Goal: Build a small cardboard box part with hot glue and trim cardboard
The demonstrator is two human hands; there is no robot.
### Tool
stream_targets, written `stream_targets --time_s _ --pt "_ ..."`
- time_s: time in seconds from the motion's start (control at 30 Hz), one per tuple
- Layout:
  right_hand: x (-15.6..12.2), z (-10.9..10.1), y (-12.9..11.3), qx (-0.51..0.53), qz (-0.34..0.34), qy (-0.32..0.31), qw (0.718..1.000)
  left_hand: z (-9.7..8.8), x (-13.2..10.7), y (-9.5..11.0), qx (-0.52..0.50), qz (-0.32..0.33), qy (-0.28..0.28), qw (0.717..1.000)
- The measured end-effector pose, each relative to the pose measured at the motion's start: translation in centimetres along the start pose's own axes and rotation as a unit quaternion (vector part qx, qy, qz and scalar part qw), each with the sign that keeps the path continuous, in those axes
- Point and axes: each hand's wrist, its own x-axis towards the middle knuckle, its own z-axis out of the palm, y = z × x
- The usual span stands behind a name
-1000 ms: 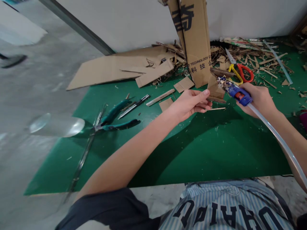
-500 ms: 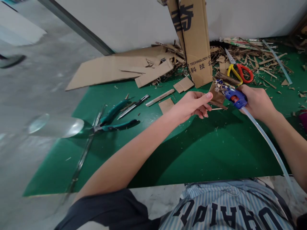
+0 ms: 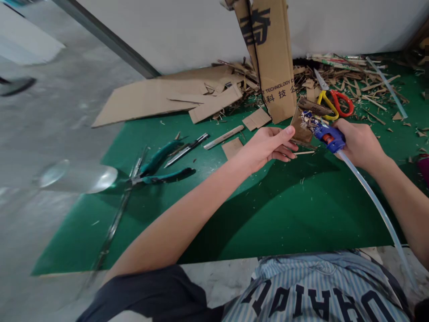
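My right hand (image 3: 362, 141) is wrapped round a blue hot glue gun (image 3: 330, 135), and a long translucent glue stick (image 3: 375, 201) curves out of its rear toward me. Stringy debris clings to the gun's nozzle end. My left hand (image 3: 273, 145) pinches a small brown cardboard piece (image 3: 301, 130) between thumb and fingers, just left of the nozzle. The nozzle overlaps this piece in view; whether they touch I cannot tell. A thin pale strip (image 3: 304, 153) sticks out by the left fingertips. Part of the cardboard is hidden behind the gun.
Scissors (image 3: 337, 103) with red and yellow handles lie behind the gun among cardboard scraps (image 3: 355, 80). A tall cardboard piece (image 3: 276, 67) stands at the back. Green-handled pliers (image 3: 161, 161), a utility knife (image 3: 186, 150) and a clear bottle (image 3: 80, 176) are on the left.
The cardboard piece has tilted slightly, and my left hand has shifted a little. More of the pale strip shows beside the left fingertips. My right hand and the glue gun stay nearly still.
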Motion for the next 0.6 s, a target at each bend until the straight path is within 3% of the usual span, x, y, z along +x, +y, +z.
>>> stream_targets --time_s 0.6 --pt "0.05 -0.09 0.01 0.014 0.001 0.017 1.0 0.16 -0.29 0.47 -0.001 0.004 0.033 0.999"
